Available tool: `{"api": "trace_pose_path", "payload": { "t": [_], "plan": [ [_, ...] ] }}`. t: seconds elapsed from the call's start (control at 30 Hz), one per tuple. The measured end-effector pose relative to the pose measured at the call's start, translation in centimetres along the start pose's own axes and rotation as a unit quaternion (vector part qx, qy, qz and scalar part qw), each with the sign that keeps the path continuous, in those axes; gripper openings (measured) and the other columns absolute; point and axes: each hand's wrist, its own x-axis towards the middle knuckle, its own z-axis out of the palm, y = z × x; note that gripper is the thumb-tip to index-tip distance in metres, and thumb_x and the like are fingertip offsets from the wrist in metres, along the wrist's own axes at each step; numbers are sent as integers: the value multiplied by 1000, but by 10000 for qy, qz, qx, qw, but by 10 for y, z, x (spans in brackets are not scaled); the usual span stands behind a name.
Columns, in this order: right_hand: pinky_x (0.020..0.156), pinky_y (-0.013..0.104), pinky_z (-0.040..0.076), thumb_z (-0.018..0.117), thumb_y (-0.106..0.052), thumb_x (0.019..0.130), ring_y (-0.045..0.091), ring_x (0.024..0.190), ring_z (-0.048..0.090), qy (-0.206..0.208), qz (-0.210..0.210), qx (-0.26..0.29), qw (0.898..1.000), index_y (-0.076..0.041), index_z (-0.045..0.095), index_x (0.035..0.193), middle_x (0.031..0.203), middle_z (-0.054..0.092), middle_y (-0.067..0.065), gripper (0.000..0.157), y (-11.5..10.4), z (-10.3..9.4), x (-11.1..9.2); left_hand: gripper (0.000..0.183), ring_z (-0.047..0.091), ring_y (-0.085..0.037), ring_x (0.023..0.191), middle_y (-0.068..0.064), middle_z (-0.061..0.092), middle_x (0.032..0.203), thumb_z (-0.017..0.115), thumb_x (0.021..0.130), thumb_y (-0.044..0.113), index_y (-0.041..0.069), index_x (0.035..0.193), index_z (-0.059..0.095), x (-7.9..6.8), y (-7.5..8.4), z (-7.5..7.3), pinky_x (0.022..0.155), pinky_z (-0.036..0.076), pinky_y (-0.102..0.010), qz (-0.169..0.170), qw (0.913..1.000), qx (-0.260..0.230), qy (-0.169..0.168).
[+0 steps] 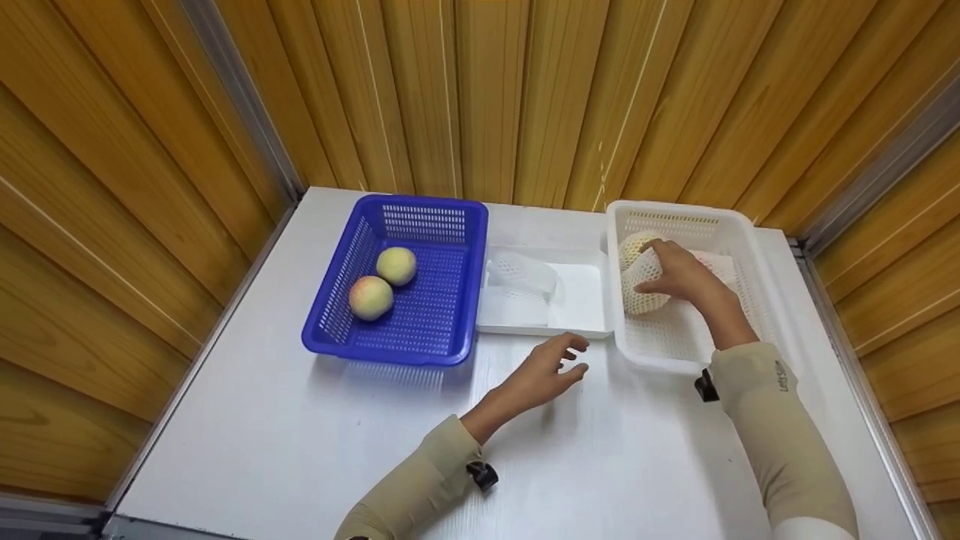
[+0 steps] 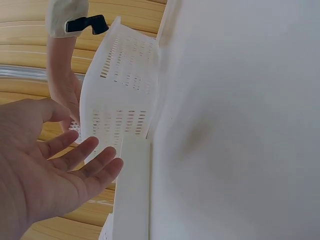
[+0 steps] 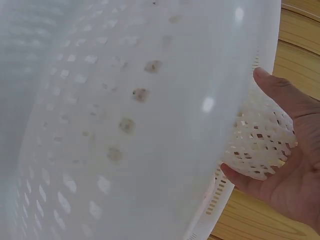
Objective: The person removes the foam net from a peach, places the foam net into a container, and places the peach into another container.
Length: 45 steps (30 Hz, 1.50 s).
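My right hand (image 1: 679, 274) reaches into the white basket (image 1: 679, 367) and holds a fruit in a white foam net (image 1: 643, 289). In the right wrist view, the thumb and fingers spread around the foam net (image 3: 260, 137), partly hidden by the basket wall. Another netted fruit (image 1: 636, 244) lies just behind it. My left hand (image 1: 541, 373) hovers over the table in front of the shallow white tray (image 1: 585, 292), fingers loosely bent and holding nothing. Its palm and separated fingers show in the left wrist view. Two bare peaches (image 1: 371, 298) sit in the blue basket (image 1: 472, 300).
Inside the tray lies an empty-looking white foam net (image 1: 521, 274). The tray stands between the two baskets on a white table (image 1: 315, 450). Wood-patterned walls (image 1: 487, 97) rise at the back and both sides. A pale flat piece (image 1: 720, 264) lies in the white basket.
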Motion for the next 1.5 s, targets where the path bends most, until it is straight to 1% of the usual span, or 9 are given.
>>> {"api": "trace_pose_path", "payload": {
  "t": [0.23,0.43,0.6,0.83,0.93,1.07,1.13,1.3,1.5],
  "plan": [
    [116,67,26,82,-18,86,56,140,30,-233,-39,-327,9992,13,29,151,150,31,42,90,0,11,8,45,64,-18,115,-14,58,137,61,103,26,13,143,45,21,4,17,92,54,-24,-504,9923,-1128,40],
    [116,67,25,82,-19,85,58,141,28,-465,200,-444,9977,14,24,153,155,22,42,95,0,17,13,51,65,-17,114,-7,60,135,60,103,33,10,145,44,38,3,34,86,55,-25,-902,9843,-1503,206],
    [114,67,29,83,-19,84,58,139,31,-571,230,-565,9965,13,29,152,154,24,41,92,1,20,13,53,63,-19,119,-6,60,136,59,103,38,8,145,48,50,5,46,91,55,-29,-1167,9754,-1806,495],
    [110,69,34,85,-20,82,59,131,40,-517,54,-795,9955,9,39,148,148,36,38,85,-1,24,9,36,66,-22,116,-11,63,130,63,101,27,6,130,58,64,10,56,91,57,-31,-1097,9597,-2410,944],
    [107,69,38,86,-19,80,55,127,46,-716,-64,-907,9933,6,43,146,144,43,35,83,-4,22,6,31,68,-20,111,-11,65,124,65,100,21,5,126,59,67,11,58,88,57,-29,-1064,9547,-2580,1031],
    [106,64,42,86,-15,78,45,122,53,-1230,-317,-753,9890,5,52,138,135,56,29,72,-6,18,1,31,67,-20,112,-10,65,124,65,100,21,5,126,58,68,11,59,88,57,-28,-1020,9545,-2631,968],
    [106,63,41,86,-13,77,44,123,54,-1317,-523,-648,9878,6,55,135,133,59,28,67,-5,17,-2,34,66,-21,115,-9,62,127,64,100,23,5,128,56,68,9,58,89,57,-28,-962,9561,-2620,888],
    [108,65,39,86,-13,79,49,128,49,-863,-784,-460,9921,5,53,137,138,52,32,69,2,15,-16,37,65,-21,118,-15,58,134,63,102,26,5,130,54,66,6,58,90,57,-27,-896,9579,-2628,736],
    [105,66,41,88,-17,79,49,126,50,-381,-703,-536,9954,2,54,137,137,53,31,70,4,15,-39,33,66,-22,116,-12,60,130,65,100,24,5,125,55,68,4,59,89,58,-29,-954,9524,-2785,791]
  ]
}}
